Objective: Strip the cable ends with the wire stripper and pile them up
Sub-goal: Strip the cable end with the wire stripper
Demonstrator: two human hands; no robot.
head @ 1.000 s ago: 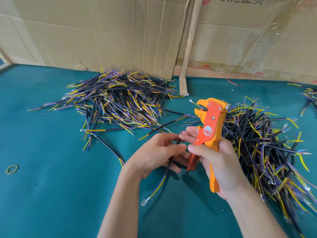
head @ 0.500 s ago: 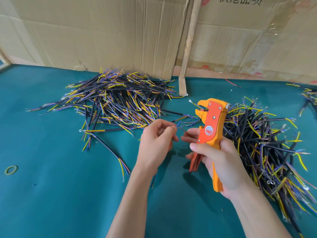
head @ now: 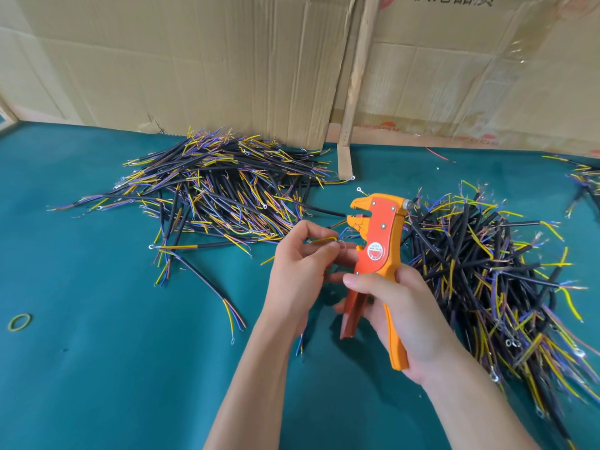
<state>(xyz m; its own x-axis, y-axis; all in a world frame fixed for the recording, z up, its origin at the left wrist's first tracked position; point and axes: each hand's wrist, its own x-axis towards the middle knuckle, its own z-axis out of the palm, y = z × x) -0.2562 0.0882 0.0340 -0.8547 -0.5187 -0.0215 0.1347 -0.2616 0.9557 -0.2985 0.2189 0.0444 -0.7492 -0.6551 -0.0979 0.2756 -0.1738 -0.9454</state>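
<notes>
Nearest the camera, the right hand [head: 399,316] wraps its fingers and thumb around the handles of the orange wire stripper [head: 376,254], holding it upright with the head pointing left and its mouth parted. Just left of it, the left hand [head: 302,271] has its fingers curled, pinching the thin coloured wires of a cable [head: 324,240] between thumb and fingertips just below and beside the stripper's head; the cable's lower end [head: 300,344] pokes out under the palm, above the green table [head: 97,368]. A yellow-green rubber band [head: 19,321] lies alone far to the left. To the right of the hands a heap of black cables [head: 487,271] spreads toward the near right corner. Beyond the left hand lies a wider pile of cables [head: 220,193], with a few strays trailing off its near edge. At the back, creased cardboard sheets [head: 194,66] stand upright along the table's far edge, with a wooden strip [head: 357,76] leaning against them.
</notes>
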